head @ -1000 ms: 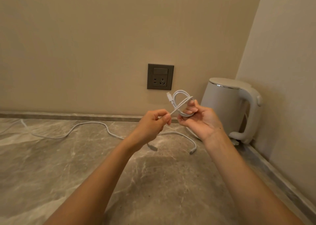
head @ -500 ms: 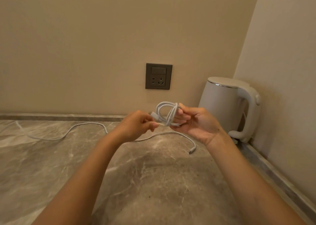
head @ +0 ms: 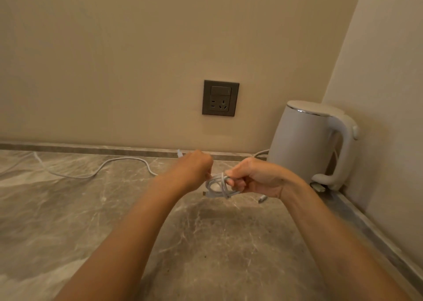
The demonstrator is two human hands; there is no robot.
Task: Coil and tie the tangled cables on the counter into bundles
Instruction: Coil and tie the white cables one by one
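Note:
A short white cable (head: pixel 218 187) is wound into a small coil and held above the counter, between my two hands. My right hand (head: pixel 254 177) grips the coil from the right, fingers closed around its loops. My left hand (head: pixel 194 166) is closed on the cable's end, whose plug tip sticks out above the fist. A second, long white cable (head: pixel 96 171) lies loose on the counter at the left, running behind my left arm. Another plug end (head: pixel 262 198) rests on the counter under my right wrist.
The grey marble counter (head: pixel 206 243) meets beige walls at the back and right. A white electric kettle (head: pixel 306 142) stands in the back right corner. A dark wall socket (head: pixel 220 98) sits above the counter, behind my hands.
Both hands have dropped lower toward the counter. The coil now hangs below my right fingers, and my left hand has pulled the cable's end through to the left.

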